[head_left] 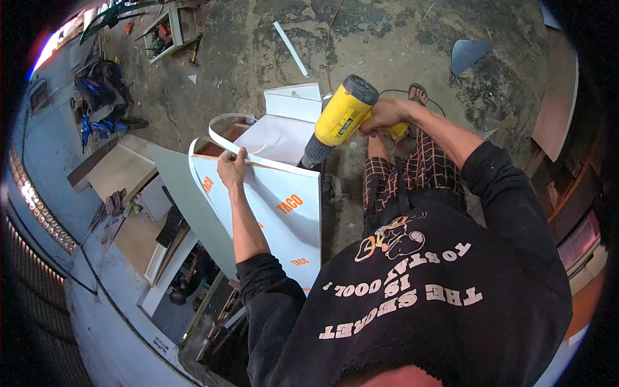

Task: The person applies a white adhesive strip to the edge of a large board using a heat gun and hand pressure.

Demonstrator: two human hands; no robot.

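My right hand [387,117] is wrapped round the handle of a yellow heat gun [345,116]. Its dark ribbed nozzle points down and left at the near corner of a panel's top edge. The panel [284,222] stands upright, covered in pale blue film with orange print. Along its upper edge runs a white edge-banding strip [222,137], whose loose length curls up beyond my left hand [232,169]. That hand is closed over the edge, thumb on the strip, pinching it against the panel. What lies under my left fingers is partly hidden.
Behind the panel stands a white box-like piece [293,103]. A grey-green board [190,193] leans at the left, near stacked boards. On the concrete floor lie a white strip [291,48], a hammer [195,50] and an open tool box [164,35]. A motorbike [100,100] stands far left.
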